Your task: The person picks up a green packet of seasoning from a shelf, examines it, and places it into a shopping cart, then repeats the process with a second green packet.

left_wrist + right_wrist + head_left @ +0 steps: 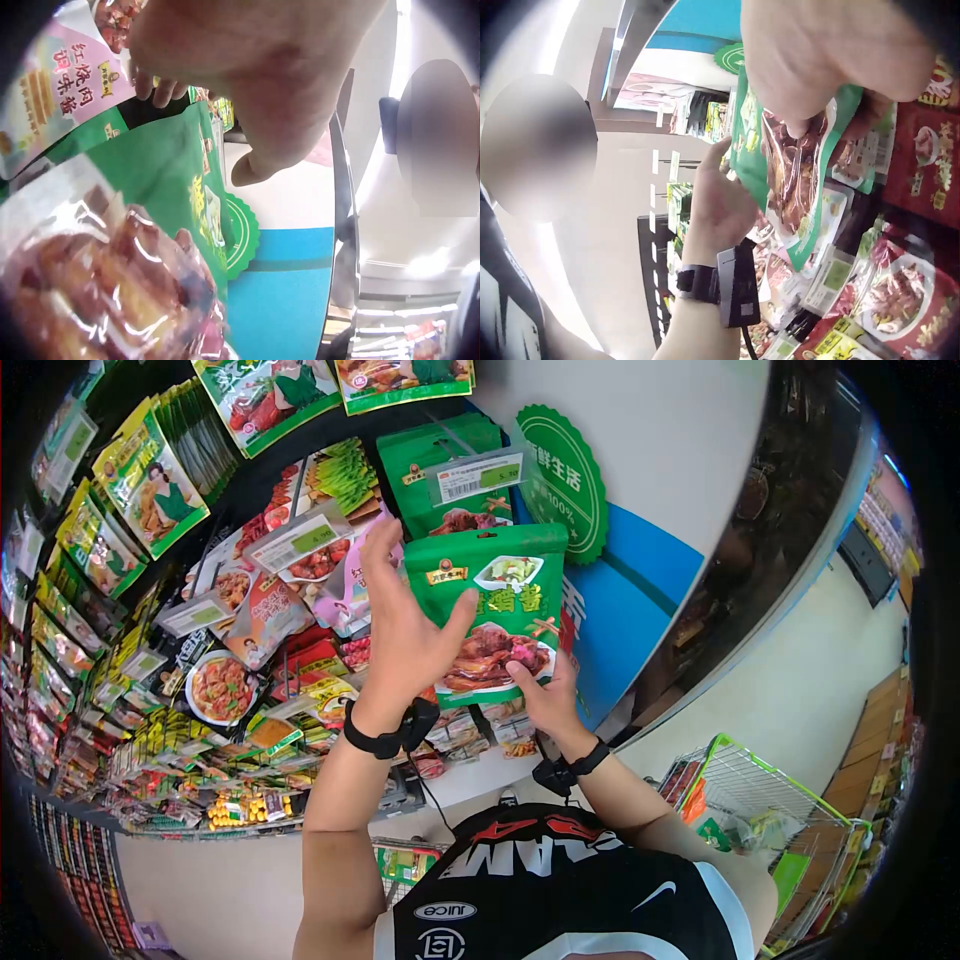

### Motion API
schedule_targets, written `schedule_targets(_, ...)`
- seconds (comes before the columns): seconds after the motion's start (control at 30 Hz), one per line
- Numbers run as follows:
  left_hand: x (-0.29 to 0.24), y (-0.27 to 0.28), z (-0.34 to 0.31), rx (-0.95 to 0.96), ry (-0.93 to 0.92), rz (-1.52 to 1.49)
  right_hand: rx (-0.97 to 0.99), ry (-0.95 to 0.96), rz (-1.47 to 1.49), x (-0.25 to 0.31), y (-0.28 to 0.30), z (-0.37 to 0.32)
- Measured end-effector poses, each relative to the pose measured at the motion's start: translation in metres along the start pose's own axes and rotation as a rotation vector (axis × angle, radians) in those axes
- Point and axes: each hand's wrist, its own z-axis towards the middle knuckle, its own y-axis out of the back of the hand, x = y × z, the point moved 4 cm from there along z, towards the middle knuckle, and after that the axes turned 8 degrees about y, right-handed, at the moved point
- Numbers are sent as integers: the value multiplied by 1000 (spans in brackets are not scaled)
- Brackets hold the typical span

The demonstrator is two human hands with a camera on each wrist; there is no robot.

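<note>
A green seasoning packet [490,645], printed with glazed meat and a bowl of vegetables, is held upright in front of the shelf. My right hand [552,698] pinches its lower right corner, thumb on the front face and the other fingers behind. Beside its left edge is my left hand [400,625], fingers extended upward and thumb reaching across the packet's front. In the left wrist view the left hand [255,75] spreads above the packet [150,169]. The right wrist view shows the right hand [817,56] over the packet's meat picture.
Matching green packets [440,460] hang behind, under a price tag [480,475]. Pink, white and red packets fill the hooks to the left. A round green sign [565,485] stands on the display's side panel. A shopping cart [760,800] with goods stands at the right.
</note>
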Motion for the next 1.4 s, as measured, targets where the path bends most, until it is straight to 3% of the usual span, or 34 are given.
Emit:
schedule_targets(0.07,-5,4,17,-66,-71,-11,-11,64,-153,2,2,6)
schedule_targets(0.2,-1,-5,38,126,49,-326,-108,43,-209,-8,1,10)
schedule_targets(0.37,0,-3,42,75,-220,-564,-144,79,-243,-3,2,21)
schedule_targets(0.47,0,-4,51,116,-239,-636,-126,174,-337,-2,2,30)
schedule_targets(0.5,3,-4,52,191,-185,-708,-132,236,-347,0,0,35)
schedule_targets(0.6,2,3,51,263,-86,-845,-114,164,-172,3,-7,46)
schedule_targets(1.4,8,-3,49,307,-224,-675,-84,185,-15,-3,-18,85)
